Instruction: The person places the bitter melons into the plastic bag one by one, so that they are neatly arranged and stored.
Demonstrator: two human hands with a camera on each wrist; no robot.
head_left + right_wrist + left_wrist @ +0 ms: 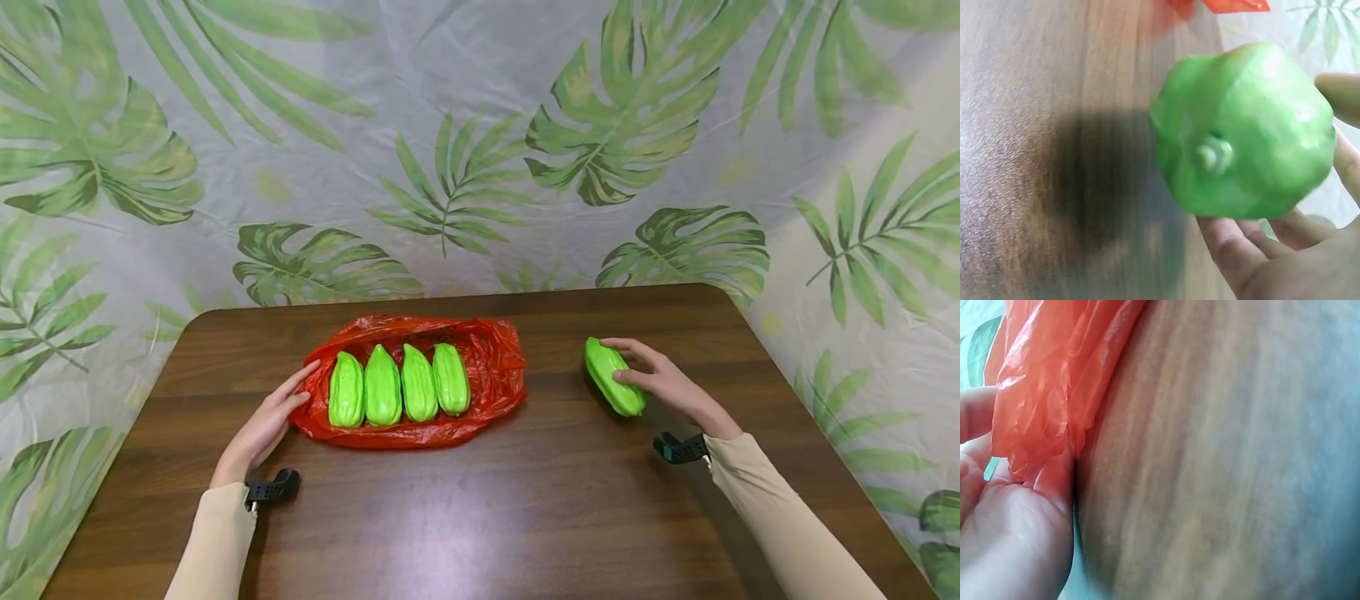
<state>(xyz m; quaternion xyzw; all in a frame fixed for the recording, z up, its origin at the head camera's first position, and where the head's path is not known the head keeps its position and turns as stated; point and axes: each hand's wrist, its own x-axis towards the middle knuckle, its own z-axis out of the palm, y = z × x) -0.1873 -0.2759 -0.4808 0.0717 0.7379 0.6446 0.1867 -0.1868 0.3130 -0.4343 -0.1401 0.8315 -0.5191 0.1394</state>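
A red plastic bag (491,367) lies spread on the table with its mouth upward. Inside it, several bright green ridged gourds (382,387) sit side by side, tips pointing away from me. At the bag's left end my left hand (262,425) holds the rim; in the left wrist view the thin red plastic drapes over some fingers. Off to the right, my right hand (667,387) grips another green gourd (615,379) between thumb and fingers. Its rounded end with a small stem nub (1215,155) faces the right wrist camera, and its shadow falls on the wood.
The dark brown wooden table (450,525) ends at the back against a pale cloth (465,108) printed with green leaves. Each wrist wears a black band, the left one (273,486) and the right one (678,447).
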